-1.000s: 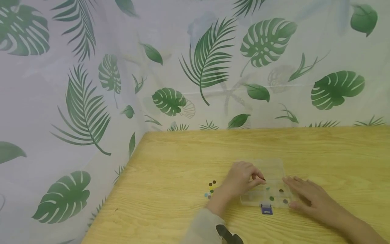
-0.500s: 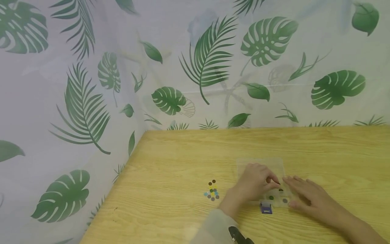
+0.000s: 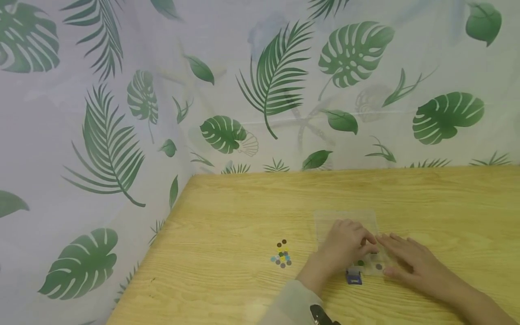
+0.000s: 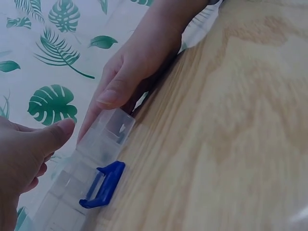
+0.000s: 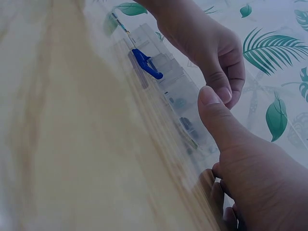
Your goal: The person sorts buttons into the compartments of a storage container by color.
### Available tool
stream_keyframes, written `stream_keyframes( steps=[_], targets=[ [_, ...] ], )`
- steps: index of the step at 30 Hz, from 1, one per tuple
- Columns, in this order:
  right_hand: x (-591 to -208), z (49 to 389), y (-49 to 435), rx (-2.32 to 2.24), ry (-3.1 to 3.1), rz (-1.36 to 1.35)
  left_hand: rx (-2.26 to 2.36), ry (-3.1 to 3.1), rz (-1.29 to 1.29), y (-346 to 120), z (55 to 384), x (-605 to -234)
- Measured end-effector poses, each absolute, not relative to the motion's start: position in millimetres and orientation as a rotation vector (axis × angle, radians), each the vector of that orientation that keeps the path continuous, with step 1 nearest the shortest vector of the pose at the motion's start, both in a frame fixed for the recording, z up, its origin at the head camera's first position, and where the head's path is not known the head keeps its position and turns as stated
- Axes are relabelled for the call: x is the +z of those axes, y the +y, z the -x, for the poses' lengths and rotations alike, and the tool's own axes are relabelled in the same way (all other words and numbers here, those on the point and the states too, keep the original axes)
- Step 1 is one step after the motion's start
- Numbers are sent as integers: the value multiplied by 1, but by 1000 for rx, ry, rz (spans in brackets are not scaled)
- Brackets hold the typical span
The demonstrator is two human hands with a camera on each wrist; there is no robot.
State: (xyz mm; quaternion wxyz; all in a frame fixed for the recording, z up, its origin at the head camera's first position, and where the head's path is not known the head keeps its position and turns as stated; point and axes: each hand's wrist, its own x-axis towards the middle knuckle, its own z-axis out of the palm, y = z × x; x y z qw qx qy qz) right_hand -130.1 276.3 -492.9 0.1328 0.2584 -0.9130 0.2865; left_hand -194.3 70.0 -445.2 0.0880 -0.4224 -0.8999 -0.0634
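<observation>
Over the clear box [image 3: 323, 225], hands [image 3: 345, 246] [image 3: 420, 268] block middle and right; far-left corner is free.

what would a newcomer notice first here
Likely the backdrop, with its big green leaf prints, behind the table. Next, the left hand over a clear compartment box, the right hand beside it. A blue latch at the box's near edge and coloured discs to its left stand out.

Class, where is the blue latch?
In the head view, the blue latch sits right of centre near the bottom, at the near edge of the clear box, left of the right hand.
</observation>
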Motion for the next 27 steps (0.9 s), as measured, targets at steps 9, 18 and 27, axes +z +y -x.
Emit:
stream_keyframes(
  steps=[9,18,27],
  targets=[
    [-489,131,277,830,-2656,-731,-318,-2588,1230,59,203,-443],
    [-490,131,276,812,-2655,-739,-446,-2388,1269,32,204,-438],
    [-490,130,276,814,-2645,-751,-613,-2404,1280,-14,203,-425]
  ],
)
